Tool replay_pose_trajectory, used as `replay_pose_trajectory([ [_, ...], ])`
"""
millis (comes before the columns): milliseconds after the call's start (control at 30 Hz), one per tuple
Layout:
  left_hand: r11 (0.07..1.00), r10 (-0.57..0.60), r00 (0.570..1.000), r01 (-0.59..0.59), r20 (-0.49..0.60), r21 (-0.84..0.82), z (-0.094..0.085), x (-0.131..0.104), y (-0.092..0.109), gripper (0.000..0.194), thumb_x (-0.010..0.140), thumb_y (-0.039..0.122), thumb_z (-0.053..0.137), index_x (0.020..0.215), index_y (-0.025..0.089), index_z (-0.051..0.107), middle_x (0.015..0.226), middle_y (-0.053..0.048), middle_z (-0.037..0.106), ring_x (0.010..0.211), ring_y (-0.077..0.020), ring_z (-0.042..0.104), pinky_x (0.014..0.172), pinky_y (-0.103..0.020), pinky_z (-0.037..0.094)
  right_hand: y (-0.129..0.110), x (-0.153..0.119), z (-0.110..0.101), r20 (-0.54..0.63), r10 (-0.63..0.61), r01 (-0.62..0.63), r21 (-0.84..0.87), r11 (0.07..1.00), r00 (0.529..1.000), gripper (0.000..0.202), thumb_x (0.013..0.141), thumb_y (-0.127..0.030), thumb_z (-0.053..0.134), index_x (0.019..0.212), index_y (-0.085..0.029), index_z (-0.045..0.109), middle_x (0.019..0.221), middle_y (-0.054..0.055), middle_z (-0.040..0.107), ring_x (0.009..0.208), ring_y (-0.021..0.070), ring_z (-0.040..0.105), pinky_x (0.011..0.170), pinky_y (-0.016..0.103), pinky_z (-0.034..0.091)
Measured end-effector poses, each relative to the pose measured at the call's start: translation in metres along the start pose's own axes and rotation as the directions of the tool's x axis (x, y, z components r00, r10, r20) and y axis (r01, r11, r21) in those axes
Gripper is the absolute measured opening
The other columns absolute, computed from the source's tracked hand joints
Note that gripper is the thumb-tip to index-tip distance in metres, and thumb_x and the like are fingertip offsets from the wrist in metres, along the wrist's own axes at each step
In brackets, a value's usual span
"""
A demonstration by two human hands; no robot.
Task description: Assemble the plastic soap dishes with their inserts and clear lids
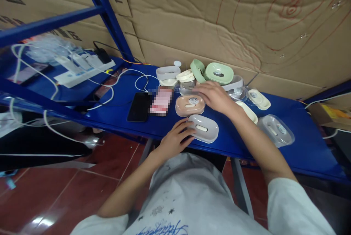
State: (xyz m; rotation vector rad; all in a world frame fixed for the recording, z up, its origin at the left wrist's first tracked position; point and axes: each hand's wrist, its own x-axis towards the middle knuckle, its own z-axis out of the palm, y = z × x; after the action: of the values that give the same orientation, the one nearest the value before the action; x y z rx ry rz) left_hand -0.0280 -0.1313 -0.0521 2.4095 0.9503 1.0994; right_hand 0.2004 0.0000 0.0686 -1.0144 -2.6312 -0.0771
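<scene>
My left hand (178,138) has its fingers over the left end of a grey oval soap dish (207,125) with a white slot piece in its middle, near the table's front edge. Stretched out over the table, my right hand (215,96) has its fingertips beside a clear plastic piece (187,88); it is slightly blurred and I see nothing gripped in it. Between the hands lies a pinkish-tan soap dish (182,107) with a round label. Green soap dish parts (219,73) stand behind my right hand.
Grey and cream dish parts (168,72) lie at the back. A cream part (259,99) and a clear-covered dish (276,131) sit to the right. Left are a black phone (138,107), a lit phone (161,101), white cables and a power strip (85,72). Cardboard (178,15) stands behind.
</scene>
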Motion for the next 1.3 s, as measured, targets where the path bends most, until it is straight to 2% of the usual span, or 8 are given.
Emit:
replay_pose_trajectory([
  [67, 1.0, 0.003, 1.0, -0.003, -0.001, -0.004, 0.001, -0.001, -0.001, 0.022, 0.104, 0.022, 0.069, 0.125, 0.022, 0.072, 0.143, -0.011, 0.068, 0.15, -0.0298, 0.052, 0.119, -0.056, 0.056, -0.003, 0.049, 0.013, 0.169, -0.028, 0.056, -0.161, 0.985, 0.985, 0.03, 0.111, -0.026, 0.055, 0.136, -0.018, 0.07, 0.137, 0.009, 0.075, 0.127, 0.0255, 0.065, 0.108, 0.043, 0.048],
  [200, 1.0, 0.03, 0.999, -0.03, -0.02, 0.001, 0.002, -0.003, -0.004, 0.024, 0.104, 0.021, 0.069, 0.128, 0.022, 0.071, 0.142, -0.012, 0.068, 0.15, -0.031, 0.051, 0.118, -0.058, 0.056, -0.014, 0.106, 0.045, 0.251, -0.02, 0.084, -0.247, 0.965, 0.968, 0.028, 0.097, -0.027, 0.079, 0.118, -0.008, 0.075, 0.122, 0.017, 0.078, 0.122, 0.0315, 0.066, 0.104, 0.046, 0.047],
  [300, 0.999, 0.048, 0.999, -0.048, -0.026, -0.002, 0.001, -0.003, -0.005, 0.024, 0.104, 0.02, 0.068, 0.128, 0.021, 0.071, 0.143, -0.012, 0.067, 0.151, -0.0308, 0.051, 0.118, -0.057, 0.057, -0.015, 0.113, 0.056, 0.257, -0.041, 0.121, -0.305, 0.945, 0.966, 0.015, 0.099, -0.019, 0.071, 0.105, -0.007, 0.077, 0.113, 0.02, 0.08, 0.12, 0.0344, 0.067, 0.103, 0.05, 0.046],
  [433, 0.999, 0.029, 0.999, -0.029, -0.016, -0.017, 0.0, -0.003, -0.004, 0.024, 0.104, 0.02, 0.067, 0.128, 0.022, 0.071, 0.144, -0.012, 0.067, 0.151, -0.0304, 0.051, 0.119, -0.056, 0.056, -0.003, 0.098, 0.047, 0.136, -0.045, 0.092, -0.368, 0.925, 0.99, 0.031, 0.105, -0.012, 0.045, 0.112, -0.008, 0.075, 0.109, 0.019, 0.08, 0.111, 0.0342, 0.068, 0.105, 0.056, 0.041],
  [733, 1.0, 0.014, 1.0, -0.013, 0.001, -0.021, -0.001, -0.004, -0.004, 0.023, 0.105, 0.02, 0.067, 0.127, 0.022, 0.07, 0.144, -0.011, 0.067, 0.15, -0.0301, 0.052, 0.12, -0.056, 0.055, 0.02, 0.037, 0.006, -0.192, 0.138, -0.208, -0.421, 0.883, 0.972, 0.036, 0.11, -0.018, 0.039, 0.135, -0.013, 0.065, 0.117, 0.016, 0.07, 0.11, 0.0297, 0.061, 0.096, 0.046, 0.046],
  [967, 0.992, -0.089, 0.996, 0.089, 0.007, -0.087, -0.005, -0.003, 0.0, 0.047, 0.102, 0.028, 0.073, 0.147, 0.028, 0.058, 0.151, -0.013, 0.06, 0.148, -0.0299, 0.056, 0.122, -0.055, 0.053, -0.015, -0.102, 0.008, -0.527, 0.23, -0.348, -0.135, 0.928, 0.818, 0.027, 0.11, -0.029, 0.052, 0.126, -0.025, 0.074, 0.114, 0.011, 0.075, 0.105, 0.0265, 0.073, 0.091, 0.042, 0.061],
  [1167, 0.979, -0.178, 0.984, 0.178, 0.015, -0.097, -0.005, -0.005, 0.0, 0.077, 0.099, 0.033, 0.077, 0.165, 0.036, 0.038, 0.168, -0.014, 0.041, 0.149, -0.0327, 0.054, 0.121, -0.052, 0.055, -0.062, -0.19, 0.04, -0.491, 0.238, -0.298, -0.047, 0.953, 0.838, 0.046, 0.101, -0.02, 0.068, 0.144, -0.036, 0.066, 0.123, 0.006, 0.077, 0.108, 0.0256, 0.079, 0.087, 0.038, 0.068],
  [1300, 0.99, -0.122, 0.992, 0.124, 0.031, -0.06, -0.004, -0.006, -0.001, 0.065, 0.103, 0.032, 0.072, 0.163, 0.039, 0.046, 0.169, -0.012, 0.041, 0.147, -0.0316, 0.055, 0.118, -0.05, 0.057, -0.075, -0.197, 0.038, -0.221, 0.246, -0.224, 0.12, 0.967, 0.944, 0.066, 0.102, -0.031, 0.072, 0.163, -0.038, 0.049, 0.151, 0.01, 0.064, 0.138, 0.0316, 0.066, 0.112, 0.048, 0.062],
])
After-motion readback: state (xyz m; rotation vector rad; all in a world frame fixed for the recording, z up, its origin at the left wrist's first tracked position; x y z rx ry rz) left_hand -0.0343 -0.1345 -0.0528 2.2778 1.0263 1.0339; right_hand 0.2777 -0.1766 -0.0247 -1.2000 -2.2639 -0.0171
